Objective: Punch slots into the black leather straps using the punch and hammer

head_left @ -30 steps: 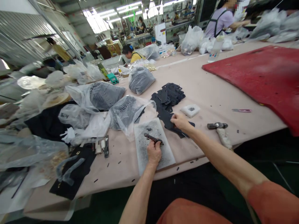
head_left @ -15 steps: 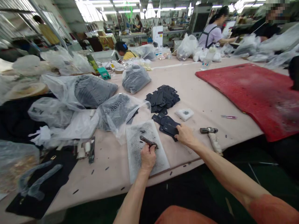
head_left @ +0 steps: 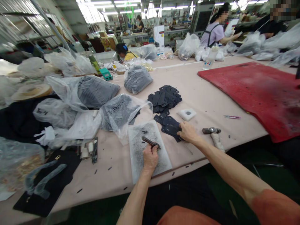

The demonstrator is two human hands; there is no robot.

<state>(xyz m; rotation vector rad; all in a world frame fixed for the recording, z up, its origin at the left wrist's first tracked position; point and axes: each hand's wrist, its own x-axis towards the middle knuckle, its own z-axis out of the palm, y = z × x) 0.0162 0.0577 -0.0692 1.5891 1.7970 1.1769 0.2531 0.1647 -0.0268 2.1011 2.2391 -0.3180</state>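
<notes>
My left hand [head_left: 150,157] is closed around a dark metal punch [head_left: 150,141], held slanted over a white cutting board [head_left: 137,168]. Dark specks and small cut-out bits cover that board. To its right, my right hand [head_left: 187,132] has its fingers pinched at the edge of a dark tag-shaped piece [head_left: 171,128] in a small spread stack. A larger heap of similar dark pieces [head_left: 165,98] lies just behind. Near my right hand sit a white block [head_left: 187,114] with a dark smudged middle and a hammer [head_left: 212,131] with a wrapped handle.
Plastic bags of dark pieces [head_left: 117,112] crowd the left side. A red sheet [head_left: 253,90] covers the right of the table [head_left: 112,178]. A small pink tool [head_left: 232,117] lies near it. Dark fabric [head_left: 53,184] hangs at the front left edge. Co-workers sit farther back.
The whole view has shifted slightly. My right hand has moved a little at the edge of the small stack; my left hand still holds the punch over the board.
</notes>
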